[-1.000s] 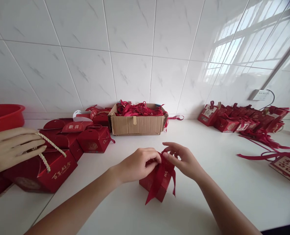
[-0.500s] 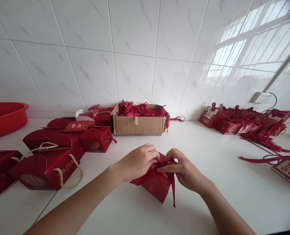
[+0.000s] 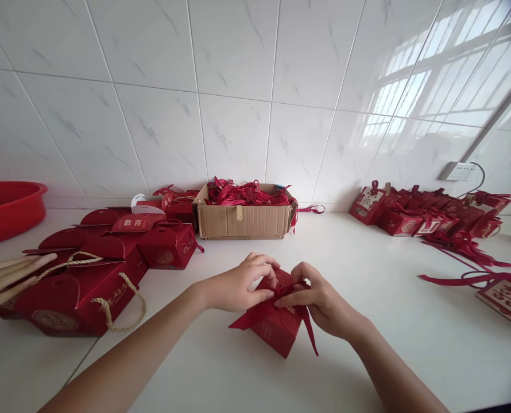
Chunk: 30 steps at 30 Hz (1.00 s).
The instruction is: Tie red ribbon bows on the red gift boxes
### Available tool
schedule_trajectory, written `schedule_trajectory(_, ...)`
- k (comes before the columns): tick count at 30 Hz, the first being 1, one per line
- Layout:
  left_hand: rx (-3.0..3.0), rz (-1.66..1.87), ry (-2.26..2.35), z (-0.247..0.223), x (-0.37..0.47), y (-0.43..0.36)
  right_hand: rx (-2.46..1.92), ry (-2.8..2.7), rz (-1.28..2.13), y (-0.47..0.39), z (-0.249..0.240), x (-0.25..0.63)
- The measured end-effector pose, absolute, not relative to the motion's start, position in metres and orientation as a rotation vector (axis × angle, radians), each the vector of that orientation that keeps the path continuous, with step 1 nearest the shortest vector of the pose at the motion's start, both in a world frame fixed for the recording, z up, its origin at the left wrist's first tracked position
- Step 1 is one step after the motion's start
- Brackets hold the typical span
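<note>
A small red gift box (image 3: 281, 331) rests tilted toward me on the white table, with a dark red ribbon (image 3: 250, 315) across its top. My left hand (image 3: 244, 282) pinches the ribbon between thumb and fingers at the top of the box. From the other side my right hand (image 3: 318, 295) grips the ribbon too, its index finger and thumb close to the left fingertips. One ribbon tail hangs down on the right of the box and another spreads out on the left. Whether a knot lies under the fingertips is hidden.
A cardboard box (image 3: 242, 221) full of red ribbons stands against the tiled wall. On the left are red boxes with rope handles (image 3: 74, 298), another person's hand (image 3: 12, 278) and a red basin (image 3: 10, 212). At the right sit several finished-looking small red boxes (image 3: 404, 222) and loose ribbons (image 3: 462, 248).
My left thumb has moved apart from its fingers and onto the ribbon. The right ribbon tail has swung outward. Another person's hand has come in at the left, where a red box has shifted.
</note>
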<state>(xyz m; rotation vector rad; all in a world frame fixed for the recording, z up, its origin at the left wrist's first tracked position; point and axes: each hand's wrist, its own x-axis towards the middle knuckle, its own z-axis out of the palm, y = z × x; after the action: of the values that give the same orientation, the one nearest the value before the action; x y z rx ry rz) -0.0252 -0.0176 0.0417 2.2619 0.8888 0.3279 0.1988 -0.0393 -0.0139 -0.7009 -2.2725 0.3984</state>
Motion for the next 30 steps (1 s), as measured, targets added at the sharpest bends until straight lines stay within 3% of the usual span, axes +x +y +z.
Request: schedule_trajectory(30,1.953,0.490,0.794,0.031,-0.018,-0.013,-0.661,-2.187,0.516,-0.037,-0.018,0.195)
